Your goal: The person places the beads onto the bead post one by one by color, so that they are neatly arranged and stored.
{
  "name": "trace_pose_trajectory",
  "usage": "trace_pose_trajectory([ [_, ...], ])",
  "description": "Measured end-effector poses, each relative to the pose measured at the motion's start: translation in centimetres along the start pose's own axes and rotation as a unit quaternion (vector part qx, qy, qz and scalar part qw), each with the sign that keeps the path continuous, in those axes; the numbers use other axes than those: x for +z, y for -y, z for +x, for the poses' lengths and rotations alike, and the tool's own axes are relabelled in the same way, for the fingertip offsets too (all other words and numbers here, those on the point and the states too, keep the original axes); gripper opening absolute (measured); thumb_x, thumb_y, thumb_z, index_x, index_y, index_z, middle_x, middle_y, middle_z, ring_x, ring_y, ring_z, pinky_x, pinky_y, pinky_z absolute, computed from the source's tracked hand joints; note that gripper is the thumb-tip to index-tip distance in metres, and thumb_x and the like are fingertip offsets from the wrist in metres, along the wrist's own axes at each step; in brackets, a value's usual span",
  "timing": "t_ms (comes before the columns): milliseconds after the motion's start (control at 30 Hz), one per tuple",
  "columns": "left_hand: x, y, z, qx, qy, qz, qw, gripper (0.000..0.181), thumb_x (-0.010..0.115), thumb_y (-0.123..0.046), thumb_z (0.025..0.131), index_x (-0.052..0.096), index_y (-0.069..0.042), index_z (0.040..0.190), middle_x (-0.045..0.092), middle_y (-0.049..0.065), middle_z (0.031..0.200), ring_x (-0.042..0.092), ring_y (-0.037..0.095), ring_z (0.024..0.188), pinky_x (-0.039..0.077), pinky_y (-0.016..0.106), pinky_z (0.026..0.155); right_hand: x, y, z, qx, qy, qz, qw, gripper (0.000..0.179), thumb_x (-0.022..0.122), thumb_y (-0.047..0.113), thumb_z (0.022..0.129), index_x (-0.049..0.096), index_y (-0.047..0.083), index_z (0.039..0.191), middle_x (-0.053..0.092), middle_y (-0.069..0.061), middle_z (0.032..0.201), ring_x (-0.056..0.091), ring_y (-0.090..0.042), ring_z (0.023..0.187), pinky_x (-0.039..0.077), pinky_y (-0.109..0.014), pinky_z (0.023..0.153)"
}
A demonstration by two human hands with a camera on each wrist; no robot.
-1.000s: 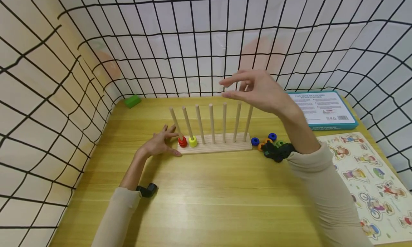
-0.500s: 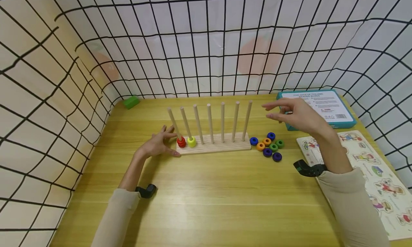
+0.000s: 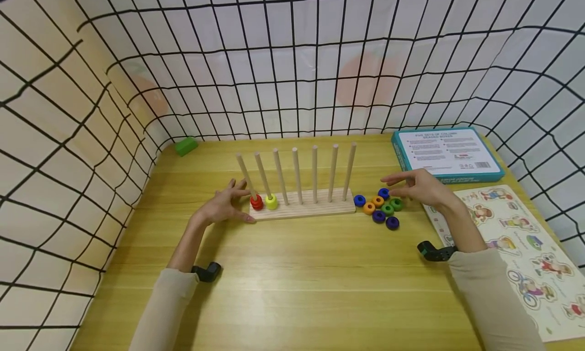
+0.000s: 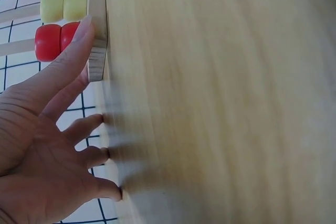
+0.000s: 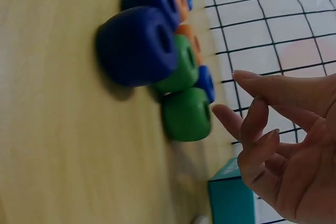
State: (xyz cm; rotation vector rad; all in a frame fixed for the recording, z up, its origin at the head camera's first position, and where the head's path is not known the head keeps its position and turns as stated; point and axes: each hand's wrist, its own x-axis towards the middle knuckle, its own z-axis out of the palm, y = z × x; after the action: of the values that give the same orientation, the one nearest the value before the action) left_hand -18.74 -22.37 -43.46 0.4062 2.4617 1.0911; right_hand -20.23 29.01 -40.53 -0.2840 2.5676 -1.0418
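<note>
A wooden peg stand (image 3: 306, 204) with several upright pegs stands mid-table. Two red beads (image 4: 48, 42) are threaded on its leftmost peg and two yellow beads (image 4: 52, 6) on the one beside it. My left hand (image 3: 225, 204) holds the stand's left end between thumb and forefinger, its other fingers spread down to the table. To the right of the stand lie loose beads: blue (image 3: 359, 200), orange (image 3: 369, 208), green (image 3: 396, 204) and dark purple (image 3: 392, 223). Just above the farther ones hovers my right hand (image 3: 422, 189), thumb and fingertips apart, holding nothing.
A teal-edged box (image 3: 450, 153) lies at the back right, behind my right hand. Below it is a board with cartoon pictures (image 3: 525, 249), partly under my right forearm. One green block (image 3: 186, 146) sits back left. Black netting (image 3: 283, 61) encloses the table's back and sides.
My right hand has come away from above the pegs, moving right and then down to the loose beads. The left hand has stayed at the stand's end.
</note>
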Motion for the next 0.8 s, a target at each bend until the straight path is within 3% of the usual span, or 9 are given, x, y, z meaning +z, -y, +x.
trace_pose_trajectory([
  [333, 0.1, 0.0, 0.0, -0.003, -0.001, 0.003, 1.0000, 0.081, 0.089, -0.019, 0.082, 0.050, 0.003, 0.150, 0.010, 0.020, 0.173, -0.014, 0.046, 0.159, -0.019, 0.079, 0.115, 1.0, -1.2, 0.8, 0.009, 0.006, -0.003, 0.9999, 0.043, 0.076, 0.022, 0.095, 0.068, 0.005, 0.135, 0.067, -0.025, 0.135, 0.056, -0.015, 0.083, 0.045, -0.025, 0.066],
  [467, 0.0, 0.1, 0.1, -0.004, 0.000, 0.002, 1.0000, 0.081, 0.089, -0.019, 0.082, 0.050, 0.003, 0.150, 0.010, 0.021, 0.173, -0.014, 0.046, 0.159, -0.019, 0.079, 0.115, 1.2, -1.3, 1.1, 0.017, 0.001, -0.006, 0.9998, 0.043, 0.077, 0.024, 0.094, 0.070, 0.006, 0.132, 0.070, -0.022, 0.133, 0.066, -0.025, 0.103, 0.050, -0.027, 0.080],
  [600, 0.0, 0.0, 0.1, -0.006, 0.000, 0.001, 1.0000, 0.081, 0.089, -0.019, 0.082, 0.050, 0.003, 0.150, 0.009, 0.020, 0.173, -0.015, 0.045, 0.159, -0.020, 0.078, 0.116, 1.4, -1.2, 1.2, 0.014, -0.010, -0.010, 0.9998, 0.039, 0.078, 0.023, 0.094, 0.073, 0.005, 0.128, 0.073, -0.020, 0.128, 0.067, -0.035, 0.115, 0.053, -0.035, 0.093],
  [800, 0.0, -0.1, 0.1, -0.009, 0.004, 0.002, 0.9999, 0.082, 0.089, -0.020, 0.082, 0.049, 0.002, 0.151, 0.009, 0.018, 0.174, -0.016, 0.043, 0.160, -0.020, 0.077, 0.116, 1.4, -1.1, 1.1, 0.007, -0.019, -0.024, 0.9995, 0.037, 0.078, 0.023, 0.094, 0.075, 0.003, 0.125, 0.075, -0.020, 0.123, 0.069, -0.028, 0.106, 0.052, -0.029, 0.085],
])
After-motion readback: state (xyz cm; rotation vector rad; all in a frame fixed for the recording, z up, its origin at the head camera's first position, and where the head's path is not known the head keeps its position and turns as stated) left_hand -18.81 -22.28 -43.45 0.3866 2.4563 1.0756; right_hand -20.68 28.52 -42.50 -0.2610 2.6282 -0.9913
